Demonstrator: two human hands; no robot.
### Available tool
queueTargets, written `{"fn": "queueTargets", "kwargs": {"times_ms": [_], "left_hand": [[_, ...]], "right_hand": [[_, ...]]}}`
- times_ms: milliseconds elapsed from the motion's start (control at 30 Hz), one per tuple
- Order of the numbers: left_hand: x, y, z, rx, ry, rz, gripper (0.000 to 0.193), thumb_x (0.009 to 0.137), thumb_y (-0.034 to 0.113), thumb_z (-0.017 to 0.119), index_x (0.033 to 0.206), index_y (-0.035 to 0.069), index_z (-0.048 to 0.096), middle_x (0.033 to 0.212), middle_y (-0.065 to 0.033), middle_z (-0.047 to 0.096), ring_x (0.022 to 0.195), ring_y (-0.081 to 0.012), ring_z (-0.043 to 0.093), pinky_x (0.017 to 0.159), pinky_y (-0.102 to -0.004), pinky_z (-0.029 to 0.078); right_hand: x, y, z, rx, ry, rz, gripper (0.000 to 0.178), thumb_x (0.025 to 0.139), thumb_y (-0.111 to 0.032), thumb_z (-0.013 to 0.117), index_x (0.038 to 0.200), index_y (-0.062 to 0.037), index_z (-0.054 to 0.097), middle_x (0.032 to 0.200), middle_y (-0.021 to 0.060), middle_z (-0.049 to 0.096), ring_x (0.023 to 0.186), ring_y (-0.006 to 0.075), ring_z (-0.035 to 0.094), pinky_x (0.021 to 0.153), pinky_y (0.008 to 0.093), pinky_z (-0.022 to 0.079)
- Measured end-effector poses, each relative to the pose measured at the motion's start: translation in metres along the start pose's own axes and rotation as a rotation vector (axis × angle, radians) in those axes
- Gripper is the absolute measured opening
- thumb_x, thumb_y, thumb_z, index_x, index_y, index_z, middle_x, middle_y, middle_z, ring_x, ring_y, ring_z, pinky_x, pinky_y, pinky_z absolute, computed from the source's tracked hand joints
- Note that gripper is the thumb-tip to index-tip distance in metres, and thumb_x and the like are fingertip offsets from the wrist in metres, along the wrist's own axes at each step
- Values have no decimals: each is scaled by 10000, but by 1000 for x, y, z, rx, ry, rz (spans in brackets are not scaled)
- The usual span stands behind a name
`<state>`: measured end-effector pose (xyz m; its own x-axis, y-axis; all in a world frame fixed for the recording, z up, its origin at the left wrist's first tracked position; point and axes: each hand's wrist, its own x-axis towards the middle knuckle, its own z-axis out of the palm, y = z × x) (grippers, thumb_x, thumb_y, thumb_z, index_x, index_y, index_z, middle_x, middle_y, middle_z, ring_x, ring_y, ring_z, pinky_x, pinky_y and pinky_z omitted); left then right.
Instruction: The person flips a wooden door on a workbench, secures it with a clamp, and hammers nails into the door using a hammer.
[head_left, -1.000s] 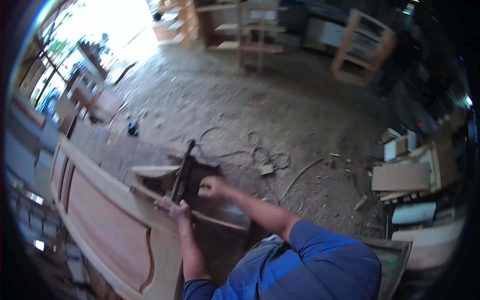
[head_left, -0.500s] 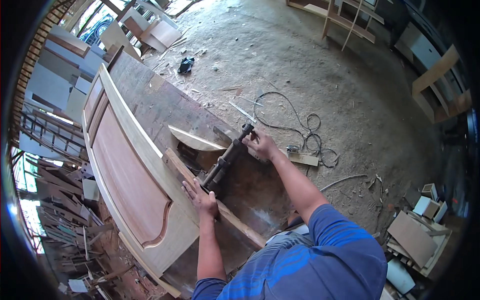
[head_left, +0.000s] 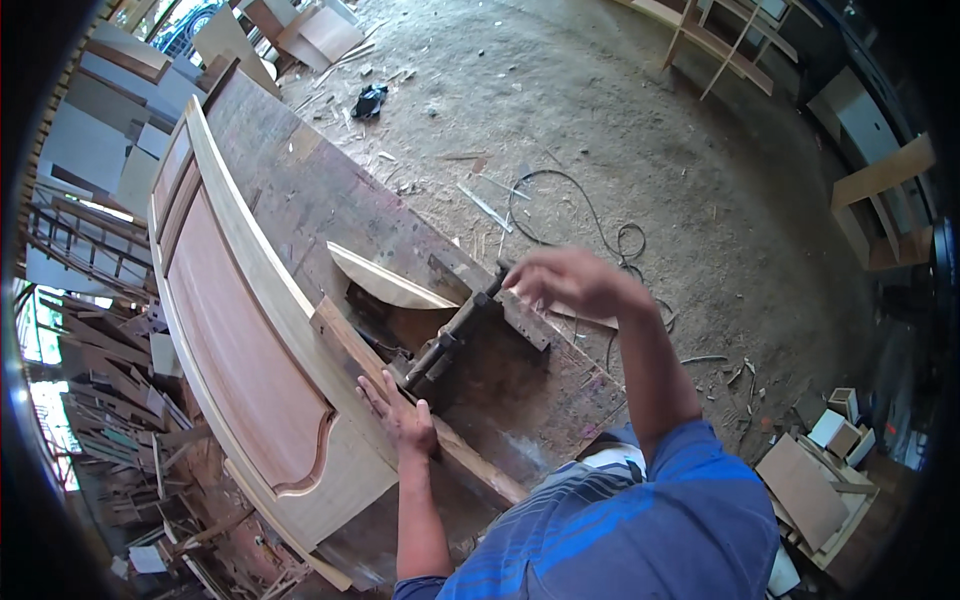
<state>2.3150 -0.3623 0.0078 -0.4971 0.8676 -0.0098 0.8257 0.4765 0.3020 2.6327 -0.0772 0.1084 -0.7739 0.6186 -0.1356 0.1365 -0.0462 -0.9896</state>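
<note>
- Head view: the left hand (head_left: 412,425) rests with fingers spread on the wooden strip (head_left: 470,462); its grip is loose, not wrapped round the wood.
- The right hand (head_left: 580,283) is at the handle end of the metal vise (head_left: 445,345), fingers bent; blur leaves me unable to tell whether its grip holds anything.
- As I judge it, the strip could twist or slip if the vise pressed unevenly, since just a flat palm steadies it there; fingertips this near the metal could be pinched.
- Should the strip slide sideways, the curved panel (head_left: 255,330) beside it could be scratched along its pale border.
- The strip is long, narrow and brown, with a squared far end; it slants over the desk (head_left: 340,185), between panel and vise, toward the near edge.
- The vise looks dark and worn, stretching from the strip toward the desk's right edge.
</note>
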Motion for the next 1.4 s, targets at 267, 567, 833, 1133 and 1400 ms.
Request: {"fn": "queueTargets", "kwargs": {"times_ms": [267,567,833,1133,1400], "left_hand": [[-5,-2,0,38,16,9,973,818,197,690,1714,97,324,1802,-286,49,1657,-503,55,1353,-572,92],[-11,-13,-6,30,-3,-13,946,844,226,661,1707,56,312,1796,-298,23,1651,-521,44,1346,-592,86],[2,1,-4,-14,-10,0,960,816,199,674,1703,68,331,1791,-304,39,1653,-514,58,1348,-580,98],[-2,-5,-2,15,-5,-6,944,844,238,670,1706,74,321,1792,-295,33,1642,-532,94,1338,-594,163],[-1,-2,-6,-23,-14,-28,954,826,199,671,1705,75,321,1791,-298,38,1650,-512,96,1341,-566,170]], "right_hand": [[226,96,-2,-588,241,-35,607,989,-573,691,1399,-125,677,1221,227,754,1212,423,688,997,505,562],[74,308,10,-434,75,527,732,1088,-627,425,891,-56,837,940,235,760,926,373,743,885,447,550],[-118,20,23,393,175,222,401,979,-68,694,1379,-46,712,1128,103,791,894,149,721,773,313,559],[223,36,3,-318,403,-251,356,1068,-406,703,1233,-106,800,972,78,791,868,171,735,809,313,587],[278,256,-4,-125,198,46,385,1042,-432,706,1188,-93,816,1060,154,798,941,247,741,876,395,576]]}}
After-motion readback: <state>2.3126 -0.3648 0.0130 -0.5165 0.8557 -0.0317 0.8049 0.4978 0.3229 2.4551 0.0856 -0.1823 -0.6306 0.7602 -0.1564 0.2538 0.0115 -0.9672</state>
